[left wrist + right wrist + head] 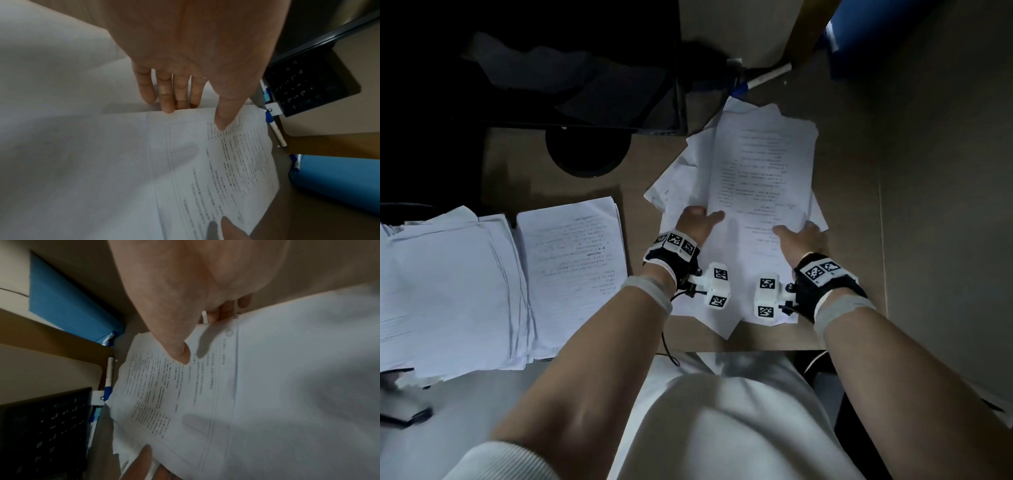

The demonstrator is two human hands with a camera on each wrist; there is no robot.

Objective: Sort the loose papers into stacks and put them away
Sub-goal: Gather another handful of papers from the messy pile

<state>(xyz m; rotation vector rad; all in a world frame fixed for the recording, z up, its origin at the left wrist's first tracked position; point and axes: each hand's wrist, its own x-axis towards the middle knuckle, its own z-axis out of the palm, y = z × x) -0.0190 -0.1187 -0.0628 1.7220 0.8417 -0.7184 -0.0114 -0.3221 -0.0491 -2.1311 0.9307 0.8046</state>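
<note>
A printed sheet (760, 171) lies on top of a loose, uneven pile of white papers (678, 192) at the middle right of the desk. My left hand (705, 219) pinches the sheet's left edge. In the left wrist view its thumb (224, 116) lies on the print and its fingers (166, 97) reach under the edge. My right hand (798, 233) pinches the right edge, thumb (179, 352) on top, fingers (226, 308) curled beneath. Two squared stacks, one printed (575, 260) and one thicker (448, 291), lie to the left.
A dark laptop (585, 85) sits at the back left with a black round object (589, 150) in front of it. A white and blue marker (763, 77) lies behind the pile. A blue box (859, 41) stands at the back right. The desk's (852, 240) front edge runs just behind my wrists.
</note>
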